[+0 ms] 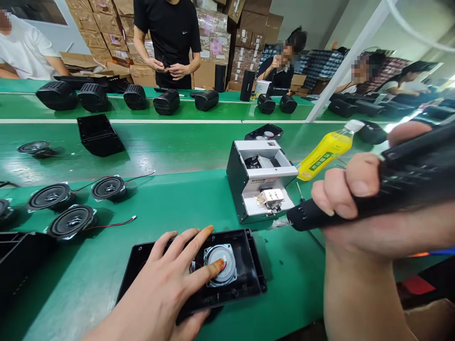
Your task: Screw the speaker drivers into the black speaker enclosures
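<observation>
My left hand [177, 274] is laid over a black speaker housing [249, 265], with several fingers spread across it. My index finger presses the round metal back of a speaker [220, 258] seated inside, and the thumb is at the near edge. Raised on the right, my right hand [355, 194] is wrapped round a black electric screwdriver [408, 175]. Its blurred tip points left, close to the front of a grey and black screw feeder [263, 184]. Whether a screw sits on the tip cannot be made out.
Loose speakers [73, 220] with wires lie at left, near a black box [21, 265]. A yellow drink bottle [325, 151] leans behind the feeder. Beyond, a green conveyor belt [170, 142] carries a black casing [99, 135]. Several people work across the line; cartons [213, 28] are stacked behind.
</observation>
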`<action>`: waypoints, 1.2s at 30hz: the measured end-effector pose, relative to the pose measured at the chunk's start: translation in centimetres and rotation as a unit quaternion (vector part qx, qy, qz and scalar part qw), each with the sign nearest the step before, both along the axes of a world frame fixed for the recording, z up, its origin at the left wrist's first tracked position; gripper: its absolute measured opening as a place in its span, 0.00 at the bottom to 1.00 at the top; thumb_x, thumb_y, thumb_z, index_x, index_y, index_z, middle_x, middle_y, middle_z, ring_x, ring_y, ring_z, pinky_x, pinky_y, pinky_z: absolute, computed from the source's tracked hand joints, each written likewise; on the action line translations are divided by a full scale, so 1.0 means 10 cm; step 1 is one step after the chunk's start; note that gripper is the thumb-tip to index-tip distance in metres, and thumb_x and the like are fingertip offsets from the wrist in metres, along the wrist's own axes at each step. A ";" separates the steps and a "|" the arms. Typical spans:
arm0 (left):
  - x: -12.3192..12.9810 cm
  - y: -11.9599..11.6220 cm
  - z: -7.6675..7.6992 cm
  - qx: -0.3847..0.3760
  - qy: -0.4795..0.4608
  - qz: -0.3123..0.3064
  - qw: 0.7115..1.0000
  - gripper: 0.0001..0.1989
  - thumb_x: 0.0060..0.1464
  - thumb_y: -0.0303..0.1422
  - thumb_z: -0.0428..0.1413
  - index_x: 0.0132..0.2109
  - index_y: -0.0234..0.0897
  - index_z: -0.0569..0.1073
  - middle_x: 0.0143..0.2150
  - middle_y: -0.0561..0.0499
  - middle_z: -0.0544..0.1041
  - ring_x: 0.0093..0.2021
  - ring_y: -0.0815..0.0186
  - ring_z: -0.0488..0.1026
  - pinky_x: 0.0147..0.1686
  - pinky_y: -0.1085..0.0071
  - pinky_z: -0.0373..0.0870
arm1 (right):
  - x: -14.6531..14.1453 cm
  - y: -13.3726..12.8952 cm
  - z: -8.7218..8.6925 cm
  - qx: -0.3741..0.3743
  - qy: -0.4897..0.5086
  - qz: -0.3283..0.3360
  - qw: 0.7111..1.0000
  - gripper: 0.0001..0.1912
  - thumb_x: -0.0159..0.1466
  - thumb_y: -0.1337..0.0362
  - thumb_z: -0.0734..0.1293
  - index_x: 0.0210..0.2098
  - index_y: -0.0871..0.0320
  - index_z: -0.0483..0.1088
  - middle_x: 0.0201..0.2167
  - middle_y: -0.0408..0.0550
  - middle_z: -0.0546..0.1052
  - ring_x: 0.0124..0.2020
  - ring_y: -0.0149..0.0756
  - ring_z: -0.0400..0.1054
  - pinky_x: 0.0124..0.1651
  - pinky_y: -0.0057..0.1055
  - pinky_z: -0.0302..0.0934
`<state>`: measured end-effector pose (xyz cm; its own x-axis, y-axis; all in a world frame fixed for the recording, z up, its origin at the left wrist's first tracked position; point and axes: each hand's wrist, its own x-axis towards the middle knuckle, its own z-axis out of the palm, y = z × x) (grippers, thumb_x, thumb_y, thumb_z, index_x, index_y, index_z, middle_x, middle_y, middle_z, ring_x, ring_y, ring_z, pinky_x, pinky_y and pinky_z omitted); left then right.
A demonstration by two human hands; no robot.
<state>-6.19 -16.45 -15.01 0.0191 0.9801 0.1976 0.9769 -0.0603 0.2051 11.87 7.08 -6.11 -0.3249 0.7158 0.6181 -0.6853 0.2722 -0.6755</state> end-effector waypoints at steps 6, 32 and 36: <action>-0.02 0.01 0.01 -0.018 -0.069 0.001 0.997 0.26 0.60 0.43 0.65 0.64 0.63 0.75 0.79 0.50 0.60 0.72 0.42 0.65 0.66 0.35 0.57 | -0.24 -0.41 -0.09 -0.075 -0.015 0.185 0.980 0.20 0.73 0.43 0.68 0.48 0.52 0.78 0.24 0.40 0.74 0.16 0.29 0.65 0.16 0.25 0.61; -0.01 0.04 0.10 -0.060 -0.069 -0.013 0.996 0.25 0.61 0.42 0.64 0.64 0.57 0.76 0.78 0.44 0.61 0.73 0.39 0.64 0.68 0.31 0.58 | -0.48 -0.49 -0.25 -0.115 -0.031 0.252 0.960 0.23 0.68 0.41 0.73 0.46 0.55 0.78 0.22 0.40 0.74 0.13 0.29 0.62 0.15 0.24 0.60; -0.05 -0.01 0.14 -0.066 -0.071 -0.007 0.995 0.29 0.60 0.38 0.65 0.67 0.59 0.73 0.80 0.47 0.59 0.75 0.40 0.62 0.70 0.30 0.59 | -0.39 -0.42 -0.20 -0.103 -0.044 0.218 0.970 0.23 0.70 0.42 0.72 0.49 0.54 0.79 0.22 0.40 0.74 0.14 0.29 0.62 0.16 0.23 0.60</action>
